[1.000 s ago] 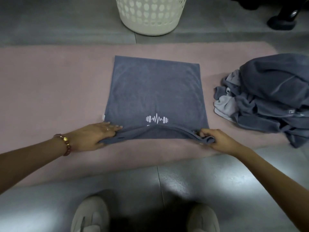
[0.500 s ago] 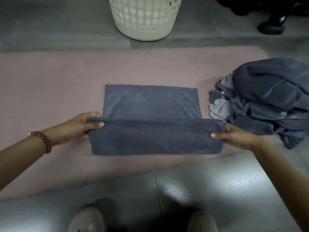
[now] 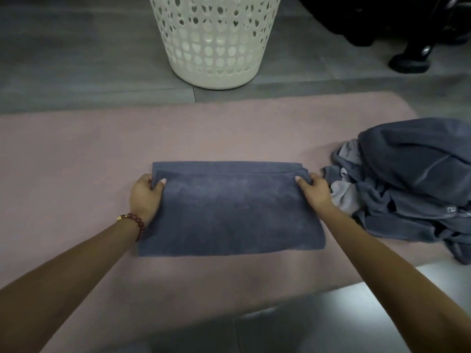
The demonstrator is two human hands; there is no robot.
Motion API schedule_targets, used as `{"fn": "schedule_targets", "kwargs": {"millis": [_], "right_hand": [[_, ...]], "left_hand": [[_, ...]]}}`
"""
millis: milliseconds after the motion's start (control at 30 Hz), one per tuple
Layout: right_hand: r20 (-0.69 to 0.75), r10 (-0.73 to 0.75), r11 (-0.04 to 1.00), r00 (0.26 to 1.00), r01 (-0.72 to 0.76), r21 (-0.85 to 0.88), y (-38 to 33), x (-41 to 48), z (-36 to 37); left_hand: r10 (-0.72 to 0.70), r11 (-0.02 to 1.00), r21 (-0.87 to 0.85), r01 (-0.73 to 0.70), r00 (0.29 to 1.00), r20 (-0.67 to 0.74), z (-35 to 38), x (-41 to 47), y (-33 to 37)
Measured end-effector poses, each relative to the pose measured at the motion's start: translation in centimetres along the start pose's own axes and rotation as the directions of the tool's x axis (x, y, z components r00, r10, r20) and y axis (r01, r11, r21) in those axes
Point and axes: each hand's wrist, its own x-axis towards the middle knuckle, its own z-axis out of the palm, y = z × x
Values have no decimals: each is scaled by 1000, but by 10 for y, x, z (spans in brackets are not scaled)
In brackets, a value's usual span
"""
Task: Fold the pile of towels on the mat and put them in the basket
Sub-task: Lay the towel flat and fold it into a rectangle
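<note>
A dark grey towel (image 3: 229,212) lies folded into a wide rectangle on the pink mat (image 3: 76,154), its long edges running left to right and its far edge showing several stacked layers. The left hand (image 3: 145,197) grips the far left corner – thumb on top of the cloth, the other fingers curled round the edge beneath – and a bracelet of dark red beads (image 3: 135,222) sits on that wrist. The right hand (image 3: 314,192) pinches the far right corner in the same way, thumb pressed on the upper layer and fingers tucked behind the edge. Both forearms reach in from the near side and flank the towel. To the right, on the mat's end, the pile of unfolded towels (image 3: 413,184) is heaped in loose folds of dark and lighter grey, just beside the right hand. Beyond the mat, on the grey tiled floor (image 3: 63,59), stands the cream plastic laundry basket (image 3: 214,39) with its walls pierced by heart-shaped holes – well apart from the folded towel. What it holds cannot be seen from here. A dark object with a black foot (image 3: 410,59) stands at the upper right.
</note>
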Motion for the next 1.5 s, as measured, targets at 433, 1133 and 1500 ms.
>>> {"fn": "schedule_targets", "kwargs": {"millis": [433, 1133, 1500], "right_hand": [[-90, -83, 988, 993, 70, -140, -2, 31, 19], [325, -449, 572, 832, 547, -612, -49, 6, 71], [360, -296, 569, 885, 466, -678, 29, -11, 30]], "left_hand": [[162, 972, 179, -155, 987, -24, 11, 40, -1], [570, 451, 582, -676, 721, 395, 49, 25, 34], [334, 488, 650, -582, 813, 477, 12, 24, -24]]}}
